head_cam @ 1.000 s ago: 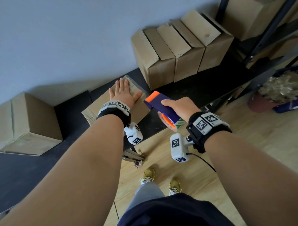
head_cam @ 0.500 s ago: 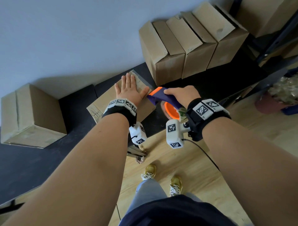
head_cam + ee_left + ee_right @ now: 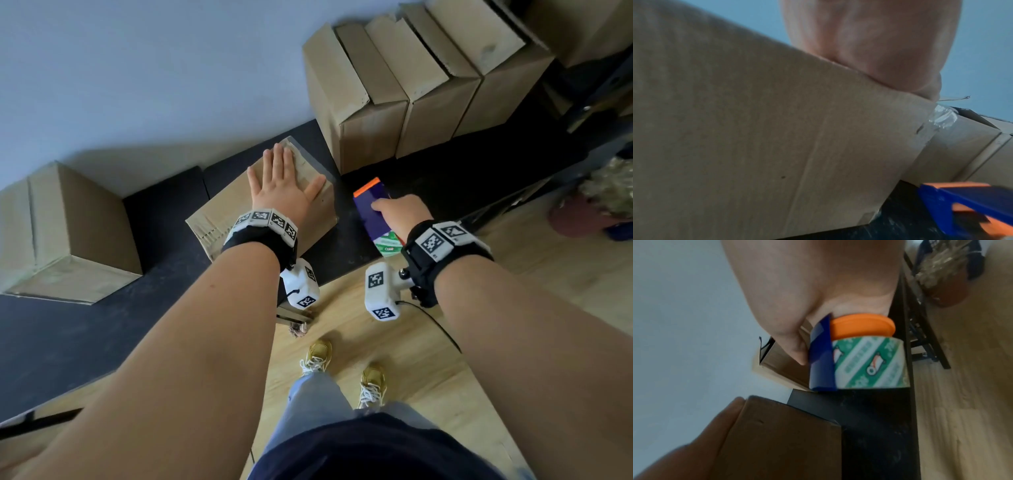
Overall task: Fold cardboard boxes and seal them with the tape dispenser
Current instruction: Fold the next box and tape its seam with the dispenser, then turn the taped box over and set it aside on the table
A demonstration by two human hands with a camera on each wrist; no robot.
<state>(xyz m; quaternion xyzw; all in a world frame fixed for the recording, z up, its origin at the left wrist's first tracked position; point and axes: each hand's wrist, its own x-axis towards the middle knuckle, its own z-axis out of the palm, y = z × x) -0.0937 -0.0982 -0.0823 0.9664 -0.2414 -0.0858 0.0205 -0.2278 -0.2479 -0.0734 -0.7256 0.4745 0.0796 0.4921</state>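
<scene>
Cardboard box under tape, one item

Cardboard box [image 3: 219, 219]: on black surface [image 3: 164, 205], near its front edge. Left hand [image 3: 281, 192] flat on top, fingers spread. Tape dispenser [image 3: 371, 209], blue and orange, green-printed roll: just right of the box, gripped by right hand [image 3: 399, 214]. Further boxes [image 3: 404, 102] stand along the back wall.

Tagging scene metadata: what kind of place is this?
Probably a small packing or storage room: folded cardboard boxes lined up against the wall, a black work table, and a tape dispenser in the right hand.
</scene>
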